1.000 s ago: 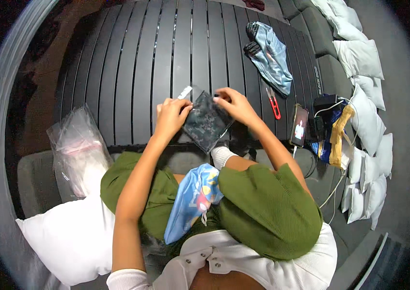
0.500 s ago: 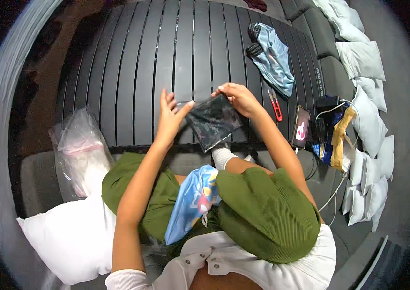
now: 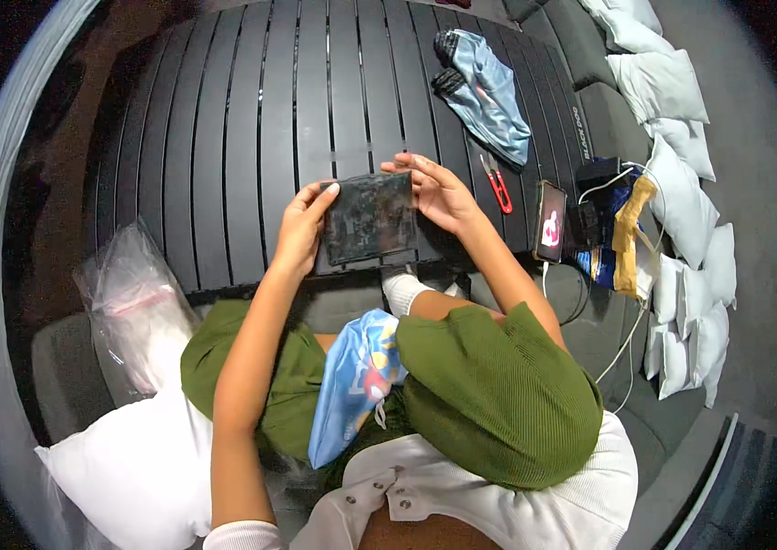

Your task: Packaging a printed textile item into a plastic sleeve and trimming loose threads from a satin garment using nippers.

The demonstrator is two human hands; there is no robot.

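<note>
A flat dark square packet, glossy like plastic film, is held above the near edge of the slatted table. My left hand pinches its left side, thumb on the front and fingers behind. Loosely stretched fingers of my right hand lie along the packet's right edge and upper corner, and part of the palm shows. A blue printed cloth pouch with a pale cord rests on my lap between the folds of green fabric.
The black slatted table bears a blue garment-like cloth with black trim, red-handled thread snips and a lit phone on a cable. Right stand a blue-and-gold bag and white pillows. Left lie clear plastic bags and a white cushion.
The packet has turned from tilted to nearly square and shifted slightly left. My left hand has closed on its left side, while my right fingers have loosened at its corner. The view has shifted slightly.
</note>
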